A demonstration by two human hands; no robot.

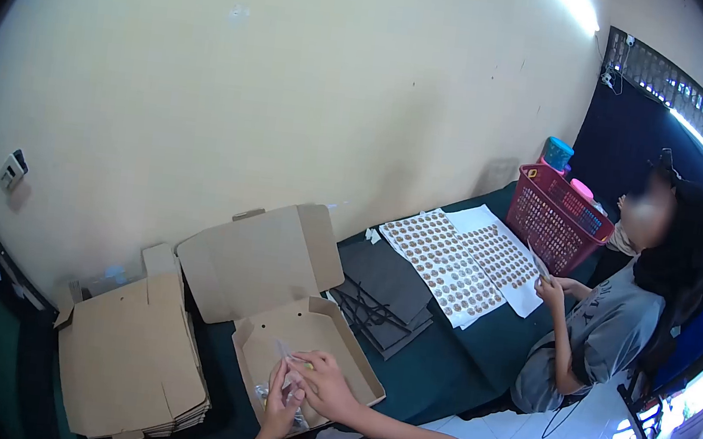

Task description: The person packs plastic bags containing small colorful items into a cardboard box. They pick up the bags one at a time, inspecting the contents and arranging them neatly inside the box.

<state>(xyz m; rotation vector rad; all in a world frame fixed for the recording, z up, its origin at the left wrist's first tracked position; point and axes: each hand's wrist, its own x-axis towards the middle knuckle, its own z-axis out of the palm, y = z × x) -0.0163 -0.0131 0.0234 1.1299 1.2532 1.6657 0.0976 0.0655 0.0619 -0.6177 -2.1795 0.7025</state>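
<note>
My left hand [281, 407] is closed around a small clear plastic piece [282, 350] that looks like a bag; its pointed end sticks up past the fingertips. My right hand [330, 388] meets it from the right, its bent fingers pressed on the same piece. Both hands are over the near part of an open cardboard box [304, 329], whose lid [252, 256] stands raised toward the wall. Some shiny clear plastic [262, 391] shows beside my left hand in the box; its contents are too small to make out.
Flattened cardboard boxes [133, 351] are stacked on the left. Black sheets and strips [377, 296] lie right of the box. Farther right are sheets printed with round stickers [450, 265], a maroon basket [555, 217] and a seated co-worker [609, 318] holding something thin.
</note>
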